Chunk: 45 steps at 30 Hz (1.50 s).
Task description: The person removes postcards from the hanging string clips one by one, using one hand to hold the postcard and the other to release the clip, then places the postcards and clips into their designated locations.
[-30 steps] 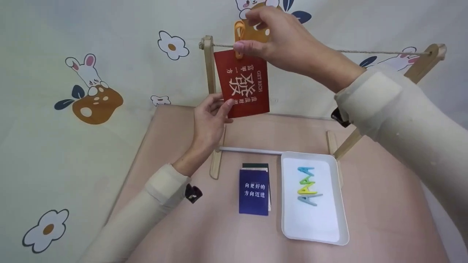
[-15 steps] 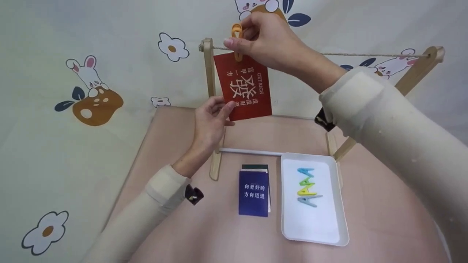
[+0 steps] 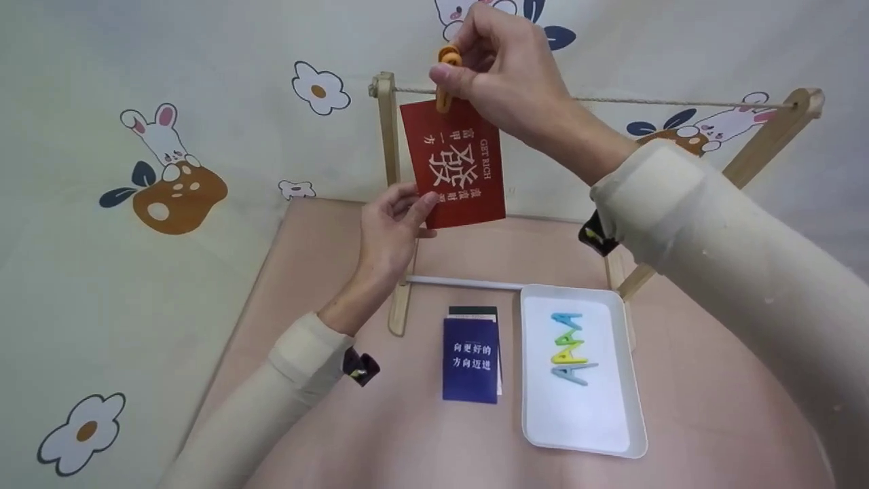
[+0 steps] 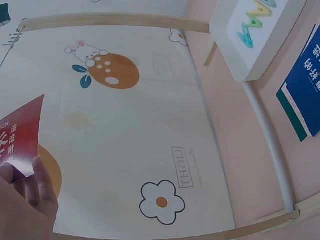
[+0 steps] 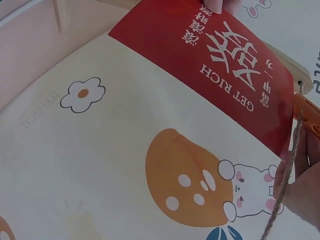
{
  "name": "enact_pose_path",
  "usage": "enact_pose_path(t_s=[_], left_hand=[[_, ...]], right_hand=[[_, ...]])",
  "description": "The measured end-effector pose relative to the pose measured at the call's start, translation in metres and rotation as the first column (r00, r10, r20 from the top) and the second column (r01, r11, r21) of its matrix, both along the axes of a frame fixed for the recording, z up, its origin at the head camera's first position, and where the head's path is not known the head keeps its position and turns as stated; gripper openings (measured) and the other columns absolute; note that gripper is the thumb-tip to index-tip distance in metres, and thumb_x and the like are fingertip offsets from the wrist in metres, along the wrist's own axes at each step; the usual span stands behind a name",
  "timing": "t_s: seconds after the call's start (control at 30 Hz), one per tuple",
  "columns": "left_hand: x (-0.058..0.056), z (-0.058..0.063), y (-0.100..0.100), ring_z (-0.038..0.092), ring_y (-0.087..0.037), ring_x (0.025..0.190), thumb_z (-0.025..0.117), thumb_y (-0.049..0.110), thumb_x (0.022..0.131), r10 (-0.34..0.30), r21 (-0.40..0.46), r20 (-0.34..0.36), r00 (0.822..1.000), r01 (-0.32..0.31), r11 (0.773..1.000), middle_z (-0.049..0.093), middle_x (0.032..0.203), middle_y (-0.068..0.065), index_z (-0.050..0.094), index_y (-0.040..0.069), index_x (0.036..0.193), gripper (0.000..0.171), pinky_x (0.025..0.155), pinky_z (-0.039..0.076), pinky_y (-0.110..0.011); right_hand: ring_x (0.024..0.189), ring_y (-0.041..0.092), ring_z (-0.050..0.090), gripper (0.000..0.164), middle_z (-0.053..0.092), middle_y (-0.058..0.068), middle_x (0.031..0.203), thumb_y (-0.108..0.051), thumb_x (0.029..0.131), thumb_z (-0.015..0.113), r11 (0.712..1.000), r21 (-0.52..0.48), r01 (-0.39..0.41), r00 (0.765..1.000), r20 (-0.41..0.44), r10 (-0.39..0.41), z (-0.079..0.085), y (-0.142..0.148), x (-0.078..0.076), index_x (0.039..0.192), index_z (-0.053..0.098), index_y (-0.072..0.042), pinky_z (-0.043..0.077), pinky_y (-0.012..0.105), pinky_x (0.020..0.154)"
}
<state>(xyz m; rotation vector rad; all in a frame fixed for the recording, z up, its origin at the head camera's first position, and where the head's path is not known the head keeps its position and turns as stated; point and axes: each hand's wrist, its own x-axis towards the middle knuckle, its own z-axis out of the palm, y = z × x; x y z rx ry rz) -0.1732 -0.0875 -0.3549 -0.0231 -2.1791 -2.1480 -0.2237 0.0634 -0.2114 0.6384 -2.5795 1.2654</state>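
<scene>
My left hand (image 3: 390,227) pinches the lower left corner of a red card (image 3: 485,197) with white lettering that reads GET RICH. At the card's top edge, my right hand (image 3: 523,81) pinches an orange clothespin (image 3: 445,102) between thumb and fingers. The clothespin's tip overlaps the card beside the rope (image 3: 652,102). In the right wrist view the rope (image 5: 282,195) runs across the clothespin (image 5: 305,112), close to the card's edge (image 5: 240,95). Whether the clothespin bites on both rope and card, I cannot tell. The left wrist view shows the fingers (image 4: 42,187) on the card (image 4: 25,135).
The rope spans two wooden posts (image 3: 387,129) of a stand with a white lower bar (image 3: 468,280). Below, a white tray (image 3: 577,435) holds several coloured clothespins (image 3: 569,350). Left of it lies a stack of cards, a blue one (image 3: 470,384) on top. A printed cloth (image 3: 224,272) hangs behind.
The card has sunk slightly. My right hand has shifted on the orange clothespin, and its fingers now close on the upper end. My left hand keeps its hold on the card, a little lower.
</scene>
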Motion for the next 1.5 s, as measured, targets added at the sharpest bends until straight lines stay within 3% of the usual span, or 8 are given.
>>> enact_pose_path(t_s=[0.2, 0.37, 0.6, 0.73, 0.97, 1.2, 1.3, 1.5], left_hand=[[0.004, -0.001, 0.003, 0.067, -0.017, 0.087, 0.064, 0.022, 0.084, -0.017, -0.007, 0.009, 1.0, 0.017, 1.0, 0.069, 0.102, -0.006, 0.06, 0.01, 0.11, 0.03, 0.065, 0.057, -0.029], [0.007, -0.004, 0.005, 0.066, -0.017, 0.086, 0.064, 0.021, 0.084, -0.026, -0.011, 0.006, 1.0, 0.026, 1.0, 0.068, 0.1, -0.008, 0.06, 0.008, 0.111, 0.03, 0.064, 0.057, -0.03], [0.013, -0.005, 0.005, 0.066, -0.017, 0.086, 0.064, 0.021, 0.083, -0.032, 0.0, 0.046, 0.998, 0.032, 0.999, 0.068, 0.099, -0.007, 0.06, 0.01, 0.11, 0.03, 0.065, 0.057, -0.031], [0.016, -0.005, 0.003, 0.067, -0.018, 0.086, 0.065, 0.021, 0.083, -0.024, 0.006, 0.048, 0.999, 0.024, 1.0, 0.069, 0.099, -0.007, 0.061, 0.01, 0.109, 0.029, 0.065, 0.058, -0.031], [0.024, -0.013, 0.006, 0.066, -0.019, 0.084, 0.066, 0.017, 0.082, -0.034, 0.018, 0.081, 0.996, 0.033, 0.999, 0.068, 0.098, -0.009, 0.061, 0.008, 0.11, 0.03, 0.063, 0.057, -0.032], [0.031, -0.029, 0.011, 0.066, -0.019, 0.083, 0.066, 0.018, 0.082, -0.093, -0.006, 0.139, 0.986, 0.095, 0.995, 0.068, 0.1, -0.01, 0.063, 0.006, 0.109, 0.029, 0.063, 0.057, -0.032], [0.035, -0.036, 0.012, 0.066, -0.018, 0.086, 0.066, 0.019, 0.083, -0.106, -0.029, 0.157, 0.982, 0.112, 0.993, 0.064, 0.103, -0.008, 0.062, 0.007, 0.11, 0.03, 0.064, 0.058, -0.033], [0.043, -0.055, 0.018, 0.068, -0.018, 0.083, 0.065, 0.019, 0.084, -0.152, -0.011, 0.179, 0.972, 0.156, 0.988, 0.068, 0.099, -0.011, 0.062, 0.006, 0.111, 0.03, 0.064, 0.058, -0.034]], right_hand=[[0.092, 0.006, 0.057, 0.032, 0.06, 0.0, 0.101, -0.032, 0.086, 0.061, 0.998, -0.054, 0.021, 0.998, -0.065, -0.024, 0.004, 0.005, -0.002, 0.106, 0.057, -0.007, 0.048, 0.017, 0.085], [0.101, 0.009, 0.056, 0.04, 0.058, 0.004, 0.11, -0.029, 0.086, 0.062, 0.988, -0.152, 0.034, 0.996, -0.078, -0.046, 0.013, 0.008, 0.005, 0.118, 0.053, -0.007, 0.047, 0.017, 0.09], [0.104, 0.015, 0.058, 0.038, 0.058, 0.009, 0.112, -0.014, 0.087, 0.061, 0.935, -0.342, -0.095, 0.985, -0.167, 0.039, 0.014, 0.016, 0.019, 0.12, 0.049, 0.0, 0.045, 0.021, 0.095], [0.105, 0.016, 0.059, 0.039, 0.059, 0.01, 0.113, -0.012, 0.087, 0.061, 0.917, -0.368, -0.151, 0.977, -0.196, 0.082, 0.007, 0.024, 0.024, 0.121, 0.049, 0.003, 0.045, 0.025, 0.097], [0.104, 0.021, 0.059, 0.04, 0.059, 0.01, 0.11, -0.008, 0.083, 0.065, 0.882, -0.43, -0.193, 0.977, -0.167, 0.132, -0.009, 0.041, 0.027, 0.119, 0.049, 0.001, 0.047, 0.025, 0.094], [0.098, 0.023, 0.061, 0.043, 0.059, 0.013, 0.11, -0.007, 0.082, 0.066, 0.883, -0.428, -0.194, 0.973, -0.196, 0.119, -0.031, 0.06, 0.03, 0.122, 0.049, -0.002, 0.051, 0.024, 0.086], [0.097, 0.025, 0.062, 0.042, 0.058, 0.015, 0.11, -0.004, 0.082, 0.066, 0.871, -0.453, -0.187, 0.978, -0.166, 0.123, -0.04, 0.066, 0.037, 0.12, 0.049, -0.002, 0.053, 0.025, 0.084], [0.099, 0.024, 0.064, 0.04, 0.058, 0.014, 0.11, 0.003, 0.077, 0.068, 0.834, -0.537, -0.127, 0.99, -0.021, 0.137, -0.059, 0.077, 0.052, 0.112, 0.048, -0.002, 0.053, 0.025, 0.084]])
